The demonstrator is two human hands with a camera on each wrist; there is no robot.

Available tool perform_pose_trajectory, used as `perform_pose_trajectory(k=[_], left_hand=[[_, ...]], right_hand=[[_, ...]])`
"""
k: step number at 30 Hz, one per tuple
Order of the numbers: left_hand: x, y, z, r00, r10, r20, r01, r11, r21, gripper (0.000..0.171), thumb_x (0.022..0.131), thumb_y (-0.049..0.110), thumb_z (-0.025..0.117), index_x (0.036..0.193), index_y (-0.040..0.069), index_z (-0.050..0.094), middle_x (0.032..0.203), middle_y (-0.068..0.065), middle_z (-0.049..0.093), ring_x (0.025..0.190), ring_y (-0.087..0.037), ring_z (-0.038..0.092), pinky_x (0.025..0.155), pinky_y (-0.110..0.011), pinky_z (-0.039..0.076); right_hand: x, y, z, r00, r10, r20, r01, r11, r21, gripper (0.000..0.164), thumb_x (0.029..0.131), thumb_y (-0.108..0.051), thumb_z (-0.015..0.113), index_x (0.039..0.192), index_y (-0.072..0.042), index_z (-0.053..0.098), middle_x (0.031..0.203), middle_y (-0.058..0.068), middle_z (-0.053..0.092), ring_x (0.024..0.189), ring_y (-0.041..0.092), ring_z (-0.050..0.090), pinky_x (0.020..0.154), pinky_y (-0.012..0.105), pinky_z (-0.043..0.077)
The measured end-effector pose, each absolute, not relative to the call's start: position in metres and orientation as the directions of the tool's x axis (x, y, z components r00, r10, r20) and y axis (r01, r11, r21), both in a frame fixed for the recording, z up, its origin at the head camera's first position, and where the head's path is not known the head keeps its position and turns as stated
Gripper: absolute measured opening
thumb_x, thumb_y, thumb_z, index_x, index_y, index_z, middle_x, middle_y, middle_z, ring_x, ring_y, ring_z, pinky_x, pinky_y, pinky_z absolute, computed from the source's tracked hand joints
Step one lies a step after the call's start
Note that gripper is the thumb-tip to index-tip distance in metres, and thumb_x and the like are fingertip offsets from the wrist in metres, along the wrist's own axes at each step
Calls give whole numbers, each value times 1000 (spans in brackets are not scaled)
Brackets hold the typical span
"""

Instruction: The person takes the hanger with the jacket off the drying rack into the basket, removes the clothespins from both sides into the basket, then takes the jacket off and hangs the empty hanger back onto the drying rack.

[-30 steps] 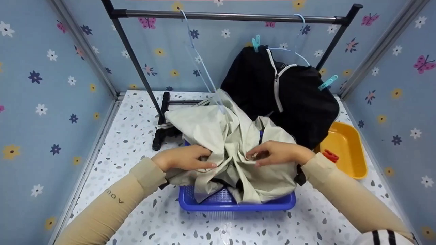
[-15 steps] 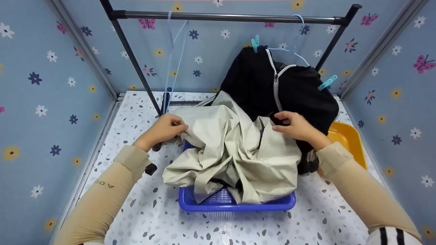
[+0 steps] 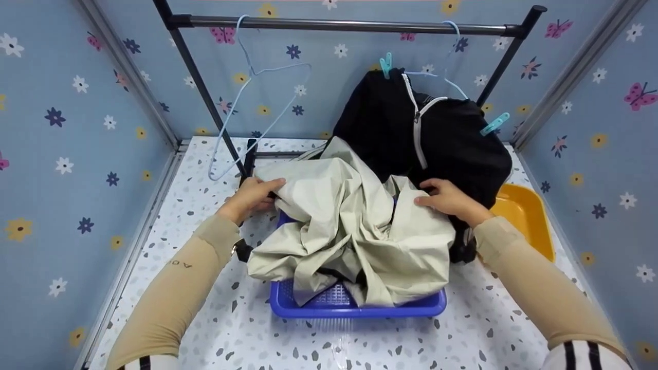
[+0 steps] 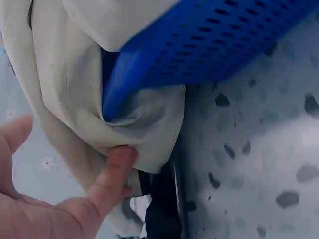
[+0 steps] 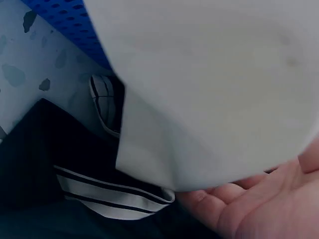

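In the head view a crumpled beige garment (image 3: 334,195) lies heaped over a blue perforated basket (image 3: 360,311). At the heap's left edge is my left hand (image 3: 249,198); in the left wrist view its finger (image 4: 112,174) touches the cloth, and the thumb stands away from it. My right hand (image 3: 451,199) is at the heap's right edge, thumb and forefinger apart. Its other fingers (image 5: 219,201) reach under the cloth's border in the right wrist view. An unloaded light-blue hanger (image 3: 275,68) hangs tilted from the dark rail (image 3: 334,23) above the left hand.
A black zip jacket (image 3: 375,118) hangs at the right of the rack on another hanger, with turquoise clothespins (image 3: 496,124) at its shoulders. It overlaps the heap's back. A yellow tub (image 3: 534,223) stands on the speckled floor (image 3: 216,318) at right. Patterned walls (image 3: 61,103) enclose the sides.
Both hands have left the middle of the garment for its left and right edges. The free hanger's hook has shifted left along the rail, and the hanger has turned to face front.
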State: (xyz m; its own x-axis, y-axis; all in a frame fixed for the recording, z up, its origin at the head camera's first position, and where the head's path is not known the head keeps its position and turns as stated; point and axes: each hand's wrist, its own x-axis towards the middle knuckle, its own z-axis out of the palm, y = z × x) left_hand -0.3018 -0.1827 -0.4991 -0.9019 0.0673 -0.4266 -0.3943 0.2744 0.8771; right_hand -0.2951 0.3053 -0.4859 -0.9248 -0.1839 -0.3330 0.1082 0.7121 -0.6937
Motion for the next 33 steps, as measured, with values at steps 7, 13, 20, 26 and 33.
perform_pose_trajectory(k=[7,13,20,26,33], left_hand=[[-310,-175,-501,-898,78,-433,-425,99,900,86,101,4,70,163,-18,16,145,-29,55,82,-9,71,84,-23,63],[-309,-174,-502,-823,151,-548,-503,257,825,47,107,33,68,136,-2,54,86,0,68,68,-12,69,74,-33,64],[-315,-169,-506,-878,87,-471,-461,116,880,88,100,-2,68,169,-11,13,159,-28,47,116,-25,69,103,-32,60],[-318,-167,-499,-917,-29,-398,-399,59,915,77,95,-11,66,163,-12,31,161,-28,48,133,-32,61,105,-28,58],[-317,-162,-479,-938,-37,-344,-337,-128,933,65,96,-11,64,157,-14,41,155,-26,54,121,-23,66,95,-22,59]], right_hand=[[-296,302,-492,-945,-195,-263,70,665,-743,47,97,-4,77,142,7,64,131,30,71,98,16,69,79,18,55],[-295,299,-492,-960,-169,-221,52,671,-740,41,95,1,76,135,9,68,121,28,75,87,8,66,73,16,54],[-295,297,-493,-977,-146,-158,18,676,-737,35,95,2,74,129,10,71,117,29,77,86,9,68,72,15,53],[-297,299,-488,-991,-105,-83,-7,660,-751,31,96,1,74,127,8,74,113,27,78,80,3,65,69,13,52],[-295,297,-475,-996,-72,-52,4,547,-837,31,97,3,75,127,7,75,117,26,78,80,-1,66,73,14,55]])
